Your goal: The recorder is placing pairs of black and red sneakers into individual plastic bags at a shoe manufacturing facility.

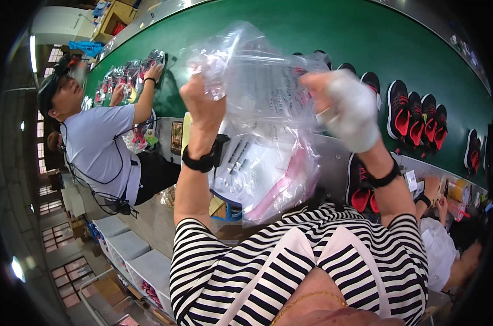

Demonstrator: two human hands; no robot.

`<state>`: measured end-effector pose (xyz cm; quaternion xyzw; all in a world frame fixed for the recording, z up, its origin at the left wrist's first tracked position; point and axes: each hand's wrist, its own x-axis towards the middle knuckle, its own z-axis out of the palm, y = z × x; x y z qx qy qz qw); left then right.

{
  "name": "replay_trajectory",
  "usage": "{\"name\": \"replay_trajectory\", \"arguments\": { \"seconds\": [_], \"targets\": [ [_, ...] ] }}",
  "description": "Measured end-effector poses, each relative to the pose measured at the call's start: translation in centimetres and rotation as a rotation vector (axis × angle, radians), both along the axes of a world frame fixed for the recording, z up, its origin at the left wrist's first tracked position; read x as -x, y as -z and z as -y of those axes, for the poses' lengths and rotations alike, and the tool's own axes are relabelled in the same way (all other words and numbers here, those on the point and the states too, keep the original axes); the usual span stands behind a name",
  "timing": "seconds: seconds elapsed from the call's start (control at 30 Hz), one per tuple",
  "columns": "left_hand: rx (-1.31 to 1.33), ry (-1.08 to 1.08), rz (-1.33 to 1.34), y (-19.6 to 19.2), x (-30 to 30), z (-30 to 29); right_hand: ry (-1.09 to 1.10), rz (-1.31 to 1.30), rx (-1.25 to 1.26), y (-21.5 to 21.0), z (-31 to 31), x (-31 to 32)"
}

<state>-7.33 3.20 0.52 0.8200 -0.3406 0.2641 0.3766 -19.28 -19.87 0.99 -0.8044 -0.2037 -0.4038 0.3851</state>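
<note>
Between my raised hands stretches a clear plastic bag (257, 89) with printed lines on it. My left hand (202, 103) is closed on its left side, with crumpled film standing up past the knuckles. My right hand (350, 111), in a white glove with bare fingertips, pinches the bag's right side and is blurred by motion. Below them lies a pile of clear plastic bags (268, 179), one with a pink edge. Nearest my right forearm is a black sneaker with coral lining (359, 187).
Several black sneakers with coral lining (415, 122) stand in a row along the green conveyor belt (333, 27). At the left, a co-worker (99, 130) handles bagged shoes (128, 81). Another person's hands (434, 195) work at the right. Grey bins (140, 261) stand at lower left.
</note>
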Motion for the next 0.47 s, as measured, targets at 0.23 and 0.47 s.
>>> {"name": "replay_trajectory", "arguments": {
  "seconds": [0.23, 0.47],
  "targets": [
    [-0.178, -0.108, 0.314, -2.9, -2.3, -5.0, 0.308, -1.188, 0.531, 11.2, 0.0, -5.0],
    [0.03, -0.013, -0.325, 5.0, -4.1, -10.9, 0.296, -1.405, -0.262, 32.4, -5.9, -11.4]
  ]
}}
